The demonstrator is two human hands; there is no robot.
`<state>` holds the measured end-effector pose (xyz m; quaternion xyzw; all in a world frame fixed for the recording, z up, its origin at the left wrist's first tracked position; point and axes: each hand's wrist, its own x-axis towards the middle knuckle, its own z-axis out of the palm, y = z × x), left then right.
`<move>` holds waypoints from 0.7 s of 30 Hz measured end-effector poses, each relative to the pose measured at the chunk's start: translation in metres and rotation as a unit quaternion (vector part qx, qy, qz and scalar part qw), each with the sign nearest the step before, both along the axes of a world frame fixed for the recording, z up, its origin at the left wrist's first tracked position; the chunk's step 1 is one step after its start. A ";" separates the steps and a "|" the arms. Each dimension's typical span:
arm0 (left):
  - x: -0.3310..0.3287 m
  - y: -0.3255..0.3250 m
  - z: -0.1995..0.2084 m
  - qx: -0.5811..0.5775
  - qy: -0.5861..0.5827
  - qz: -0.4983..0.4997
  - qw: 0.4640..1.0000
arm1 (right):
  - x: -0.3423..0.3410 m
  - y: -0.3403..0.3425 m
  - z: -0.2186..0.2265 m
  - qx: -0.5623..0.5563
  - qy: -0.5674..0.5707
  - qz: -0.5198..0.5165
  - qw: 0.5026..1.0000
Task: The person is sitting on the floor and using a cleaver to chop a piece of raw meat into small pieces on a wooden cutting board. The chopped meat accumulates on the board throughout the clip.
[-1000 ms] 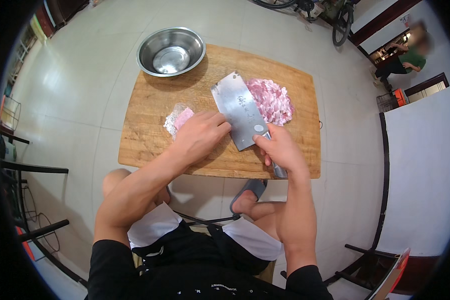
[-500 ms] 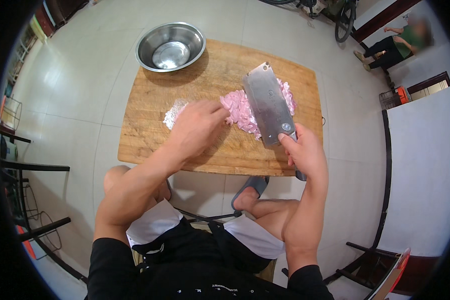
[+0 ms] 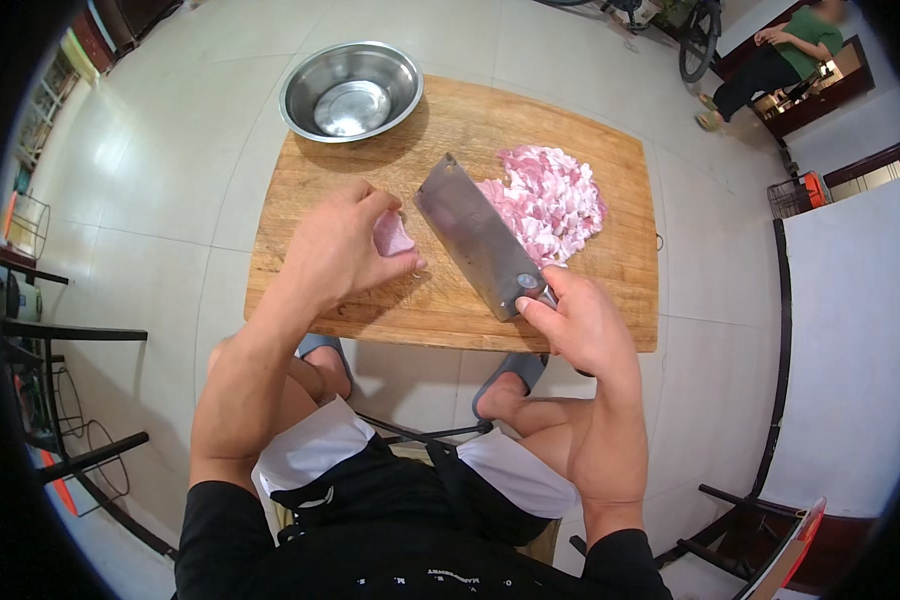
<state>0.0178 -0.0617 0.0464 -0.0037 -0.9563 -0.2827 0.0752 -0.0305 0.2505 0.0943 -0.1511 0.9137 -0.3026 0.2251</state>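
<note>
My left hand [image 3: 335, 250] is closed around a small pink piece of raw meat [image 3: 393, 235], pinched between thumb and fingers over the left half of a wooden board [image 3: 450, 110]. In my right hand [image 3: 585, 325] is the handle of a cleaver [image 3: 478, 238]. Its broad blade slants up and left, across the middle of the board, between my left hand and a heap of cut pink-and-white meat [image 3: 555, 205]. The blade's far end is apart from my left fingers. Part of the heap's left edge lies behind the blade.
A steel bowl [image 3: 352, 105] stands at the board's far left corner. Beneath the board's near edge are my slippered feet [image 3: 510, 388]. Dark chair legs [image 3: 75, 333] stick out at the left, and a white-topped table [image 3: 835, 350] is at the right. A person in green [image 3: 798, 50] stands far right.
The cleaver has moved left off the meat heap, uncovering it. My left hand has shifted left, and the pale piece beside it now shows in its grip. The person in green has moved.
</note>
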 end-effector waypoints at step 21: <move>-0.002 0.036 -0.018 0.211 0.007 -0.012 0.977 | -0.023 0.015 -0.002 -0.069 -0.117 -0.072 0.988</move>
